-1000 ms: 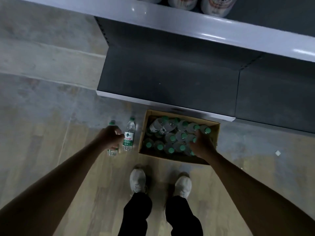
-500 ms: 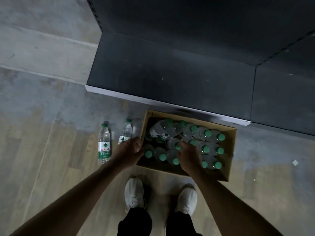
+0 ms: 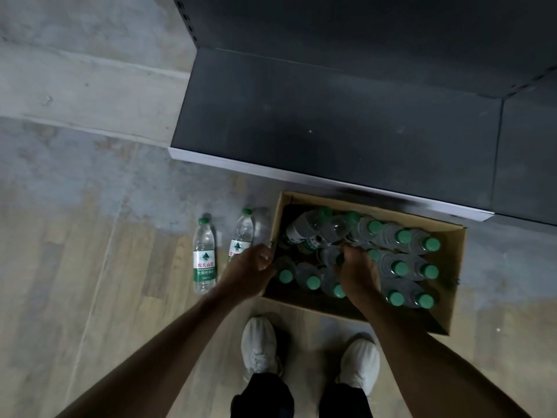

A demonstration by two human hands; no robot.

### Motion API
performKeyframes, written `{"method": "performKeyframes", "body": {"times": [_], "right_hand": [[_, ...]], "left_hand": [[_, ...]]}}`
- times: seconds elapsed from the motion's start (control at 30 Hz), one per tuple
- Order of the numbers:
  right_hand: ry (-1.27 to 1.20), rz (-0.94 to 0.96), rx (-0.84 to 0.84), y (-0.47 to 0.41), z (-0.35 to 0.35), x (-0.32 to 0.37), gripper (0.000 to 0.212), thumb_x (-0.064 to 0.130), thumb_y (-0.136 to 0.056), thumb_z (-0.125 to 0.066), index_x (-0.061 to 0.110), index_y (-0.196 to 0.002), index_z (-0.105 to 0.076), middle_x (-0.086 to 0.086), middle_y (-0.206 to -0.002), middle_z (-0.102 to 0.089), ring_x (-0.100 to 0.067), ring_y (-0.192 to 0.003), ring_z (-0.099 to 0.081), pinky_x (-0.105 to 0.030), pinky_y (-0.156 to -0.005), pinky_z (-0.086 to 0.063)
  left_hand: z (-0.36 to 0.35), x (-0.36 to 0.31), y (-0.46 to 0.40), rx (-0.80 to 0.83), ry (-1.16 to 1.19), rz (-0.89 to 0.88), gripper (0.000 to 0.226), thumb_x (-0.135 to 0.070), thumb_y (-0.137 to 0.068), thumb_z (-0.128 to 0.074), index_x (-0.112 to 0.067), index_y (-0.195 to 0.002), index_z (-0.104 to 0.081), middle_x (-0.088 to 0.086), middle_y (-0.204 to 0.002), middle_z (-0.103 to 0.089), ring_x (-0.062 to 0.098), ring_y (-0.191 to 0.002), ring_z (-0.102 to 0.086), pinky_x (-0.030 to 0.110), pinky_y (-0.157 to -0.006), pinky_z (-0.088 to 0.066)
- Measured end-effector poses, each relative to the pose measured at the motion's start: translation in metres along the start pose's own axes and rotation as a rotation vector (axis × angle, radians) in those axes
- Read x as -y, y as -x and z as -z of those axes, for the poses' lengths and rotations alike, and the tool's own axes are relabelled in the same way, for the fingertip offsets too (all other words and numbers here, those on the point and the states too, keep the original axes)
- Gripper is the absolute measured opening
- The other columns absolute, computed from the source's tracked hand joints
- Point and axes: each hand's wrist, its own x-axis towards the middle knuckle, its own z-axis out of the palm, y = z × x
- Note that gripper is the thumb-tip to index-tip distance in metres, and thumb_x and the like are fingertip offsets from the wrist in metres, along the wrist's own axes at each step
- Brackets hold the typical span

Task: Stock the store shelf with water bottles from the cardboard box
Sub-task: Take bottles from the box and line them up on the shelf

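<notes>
Standing bottle (image 3: 204, 258) on floor: label 农夫山; second bottle (image 3: 243, 236) partly hidden by our left hand (image 3: 252, 270), curled loosely, empty. Right hand (image 3: 358, 270) grips a bottle inside cardboard box (image 3: 452, 300), below shelf (image 3: 331, 128).

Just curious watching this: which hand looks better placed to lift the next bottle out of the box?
The right hand, probably: it is already down among the green-capped bottles in the cardboard box, fingers curled around one. The left hand is only at the box's left wall.
</notes>
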Motion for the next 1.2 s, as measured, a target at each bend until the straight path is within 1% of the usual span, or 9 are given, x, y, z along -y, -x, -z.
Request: {"method": "performKeyframes", "body": {"times": [0.13,0.3,0.4,0.47,0.6,0.77,0.93,1.07,1.2], "right_hand": [[-0.015,0.037,0.016,0.015,0.030,0.009,0.008,0.023,-0.094,-0.058,0.019,-0.096,-0.064,-0.008,-0.096,-0.069,-0.029,-0.090,-0.067,-0.028,-0.064,-0.044],[0.023,0.198,-0.043,0.056,0.108,0.032,0.017,0.034,-0.090,-0.065,0.017,-0.092,-0.066,-0.004,-0.092,-0.069,-0.016,-0.081,-0.064,-0.020,-0.056,-0.038],[0.123,0.248,0.009,0.087,0.173,0.055,0.033,0.040,-0.086,-0.067,0.019,-0.111,-0.065,-0.002,-0.109,-0.068,-0.017,-0.097,-0.063,-0.029,-0.076,-0.052],[0.164,0.275,0.010,0.113,0.224,0.077,0.040,0.046,-0.084,-0.065,0.023,-0.117,-0.063,-0.002,-0.115,-0.067,-0.021,-0.105,-0.062,-0.032,-0.085,-0.049],[0.152,0.435,-0.077,0.174,0.334,0.122,0.037,0.051,-0.082,-0.064,0.024,-0.108,-0.066,0.002,-0.106,-0.069,-0.017,-0.096,-0.063,-0.026,-0.074,-0.043],[0.108,0.525,-0.067,0.246,0.461,0.175,0.029,0.051,-0.082,-0.061,0.028,-0.101,-0.058,0.008,-0.099,-0.061,-0.014,-0.091,-0.058,-0.027,-0.079,-0.048],[0.013,0.608,-0.307,0.305,0.562,0.218,0.033,0.043,-0.078,-0.064,0.025,-0.107,-0.064,0.001,-0.100,-0.068,-0.022,-0.094,-0.063,-0.032,-0.078,-0.050],[-0.181,0.678,-0.425,0.339,0.620,0.232,0.033,0.036,-0.081,-0.074,0.024,-0.110,-0.062,0.005,-0.099,-0.069,-0.015,-0.087,-0.064,-0.023,-0.071,-0.049],[-0.215,0.676,-0.401,0.361,0.658,0.238,0.050,0.047,-0.079,-0.075,0.024,-0.120,-0.058,0.007,-0.098,-0.070,-0.011,-0.087,-0.065,-0.021,-0.068,-0.048]], "left_hand": [[0.005,-0.013,0.017,0.027,-0.034,0.019,0.021,-0.020,-0.086,-0.066,-0.019,-0.107,-0.068,0.007,-0.107,-0.074,0.023,-0.102,-0.068,0.031,-0.085,-0.054],[0.026,-0.053,0.055,0.055,-0.061,-0.008,0.034,-0.018,-0.085,-0.068,-0.018,-0.118,-0.064,0.006,-0.110,-0.072,0.021,-0.102,-0.067,0.033,-0.087,-0.055],[0.045,-0.087,0.088,0.077,-0.091,-0.064,0.044,-0.019,-0.084,-0.071,-0.019,-0.127,-0.059,0.003,-0.114,-0.070,0.016,-0.101,-0.066,0.029,-0.086,-0.055],[0.062,-0.114,0.112,0.067,-0.116,-0.123,0.056,-0.025,-0.083,-0.075,-0.020,-0.135,-0.054,0.002,-0.122,-0.067,0.015,-0.106,-0.065,0.027,-0.088,-0.054],[0.105,-0.176,0.161,-0.022,-0.193,-0.307,0.080,-0.039,-0.074,-0.080,-0.024,-0.144,-0.043,-0.002,-0.138,-0.054,0.016,-0.123,-0.054,0.020,-0.092,-0.040],[0.168,-0.250,0.225,-0.206,-0.244,-0.458,0.074,-0.065,-0.063,-0.073,-0.036,-0.129,-0.054,-0.012,-0.123,-0.063,0.011,-0.108,-0.062,0.025,-0.084,-0.050],[0.239,-0.321,0.293,-0.366,-0.202,-0.534,0.072,-0.077,-0.061,-0.066,-0.033,-0.118,-0.062,-0.008,-0.109,-0.073,0.014,-0.100,-0.068,0.028,-0.079,-0.053],[0.287,-0.372,0.345,-0.428,-0.104,-0.597,0.059,-0.072,-0.057,-0.071,-0.029,-0.098,-0.069,-0.010,-0.089,-0.075,0.006,-0.083,-0.070,0.026,-0.070,-0.054],[0.333,-0.418,0.393,-0.475,-0.145,-0.678,0.058,-0.068,-0.058,-0.068,-0.027,-0.099,-0.071,-0.012,-0.090,-0.075,0.002,-0.081,-0.067,0.026,-0.070,-0.054]]}}
